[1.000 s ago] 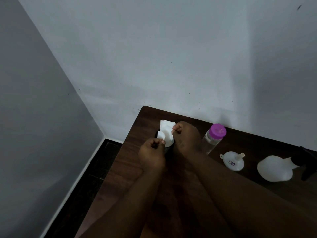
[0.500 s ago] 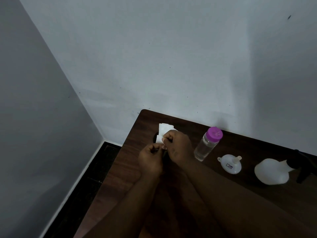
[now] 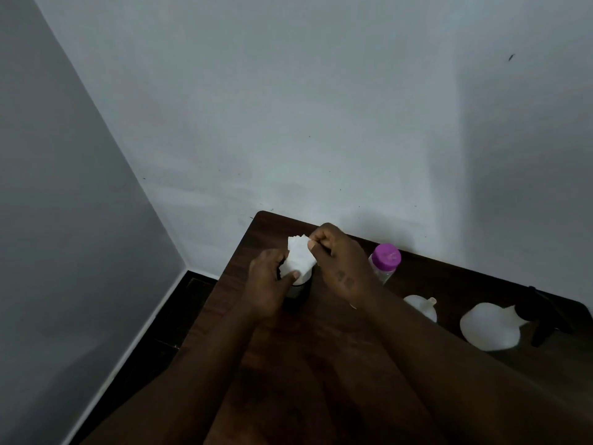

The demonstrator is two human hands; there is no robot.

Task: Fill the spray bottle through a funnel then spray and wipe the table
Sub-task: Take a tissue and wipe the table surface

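Centre of frame, right grip (image 3: 340,261) pinching top of white tissues (image 3: 298,261), left grip (image 3: 269,284) curled round them above dark holder (image 3: 298,292), purple-capped bottle (image 3: 385,261) just right, on bench (image 3: 321,364)

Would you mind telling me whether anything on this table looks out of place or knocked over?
The spray bottle lies on its side at the table's right end rather than standing; no spill shows. Nothing else stands out.

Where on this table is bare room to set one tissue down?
Bare wood lies between the two forearms, before the tissue holder, and in the back corner of the table behind it. Crowded: bottle, funnel and spray bottle along the right.
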